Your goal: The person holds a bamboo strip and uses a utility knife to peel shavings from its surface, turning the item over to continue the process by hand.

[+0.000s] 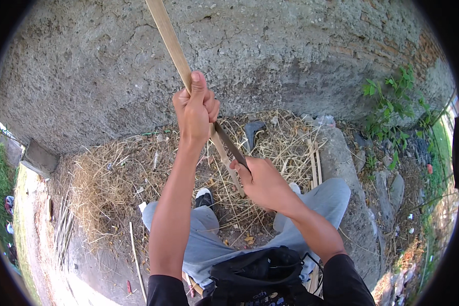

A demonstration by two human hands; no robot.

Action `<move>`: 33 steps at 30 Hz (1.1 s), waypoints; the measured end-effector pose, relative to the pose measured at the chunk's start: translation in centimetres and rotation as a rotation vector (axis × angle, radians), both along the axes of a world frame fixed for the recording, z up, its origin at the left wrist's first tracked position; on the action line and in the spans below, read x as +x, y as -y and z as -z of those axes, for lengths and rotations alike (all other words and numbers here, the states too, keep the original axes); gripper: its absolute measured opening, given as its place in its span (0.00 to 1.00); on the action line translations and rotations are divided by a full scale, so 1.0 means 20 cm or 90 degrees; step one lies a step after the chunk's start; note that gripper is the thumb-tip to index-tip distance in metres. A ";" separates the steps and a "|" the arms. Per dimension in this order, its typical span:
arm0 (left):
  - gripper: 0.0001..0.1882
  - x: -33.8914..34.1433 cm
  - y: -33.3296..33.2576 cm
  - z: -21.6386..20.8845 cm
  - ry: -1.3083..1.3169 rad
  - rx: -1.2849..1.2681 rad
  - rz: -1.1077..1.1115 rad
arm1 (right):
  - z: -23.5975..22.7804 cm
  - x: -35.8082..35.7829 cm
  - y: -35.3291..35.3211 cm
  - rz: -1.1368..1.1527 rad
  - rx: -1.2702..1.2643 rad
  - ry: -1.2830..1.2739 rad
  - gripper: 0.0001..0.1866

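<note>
My left hand [195,109] is wrapped round a long, flat bamboo strip [171,43], thumb lying along it. The strip slants from the top of the view down between my knees. My right hand [265,183] is closed round the grip of a knife, and the fingers hide its handle. The knife's dark blade [230,145] points up and left, lying along the strip just below my left fist. Whether its edge bites into the strip I cannot tell.
Dry shavings [102,188] litter the ground around my shoe [204,197]. A rough grey wall [137,66] rises ahead, with a dark boot-like object [252,133] near its foot. Cut strips [316,163] lie by my right knee, beside a concrete ledge [341,153]. A leafy plant [392,112] grows at right.
</note>
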State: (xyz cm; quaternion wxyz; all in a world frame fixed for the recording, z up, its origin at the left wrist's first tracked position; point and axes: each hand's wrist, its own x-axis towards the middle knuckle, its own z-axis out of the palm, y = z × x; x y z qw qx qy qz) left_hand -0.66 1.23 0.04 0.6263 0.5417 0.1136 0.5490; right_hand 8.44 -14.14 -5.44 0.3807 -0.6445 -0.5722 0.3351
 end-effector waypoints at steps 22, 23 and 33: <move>0.27 -0.12 -0.05 0.01 0.007 0.000 -0.025 | 0.19 -0.04 -0.03 -0.047 -0.014 -0.021 0.14; 0.27 -0.12 -0.03 0.01 0.003 0.013 -0.014 | 0.17 -0.06 -0.04 -0.021 0.029 0.032 0.13; 0.26 -0.08 0.00 0.02 -0.007 0.036 0.025 | 1.08 0.01 -0.04 -0.025 -0.276 0.171 0.12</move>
